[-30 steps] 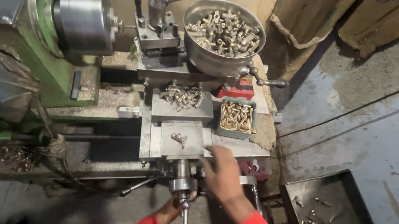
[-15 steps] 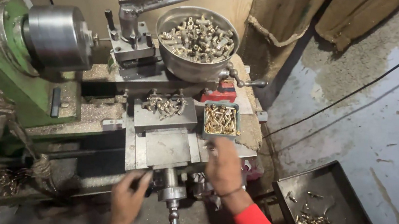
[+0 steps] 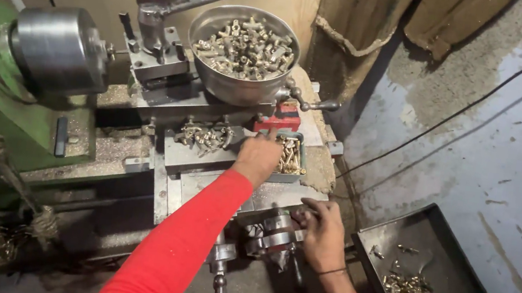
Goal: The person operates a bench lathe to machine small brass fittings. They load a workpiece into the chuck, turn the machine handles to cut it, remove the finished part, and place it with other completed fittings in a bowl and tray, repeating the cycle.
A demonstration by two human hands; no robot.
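Left hand (image 3: 258,156) is laid, fingers loosely open, on small tray of brass fittings (image 3: 290,156), bowl (image 3: 244,54) at 12 o'clock. Right hand (image 3: 323,232) is closed round handwheel (image 3: 277,236), at 5 o'clock from tray.

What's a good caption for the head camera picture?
Left hand reaches into small tray of brass fittings; right hand grips lathe handwheel.

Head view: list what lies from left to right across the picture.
Grey lathe chuck → tool post with lever → metal bowl of brass fittings → right hand on a handwheel → dark floor tray of brass fittings.
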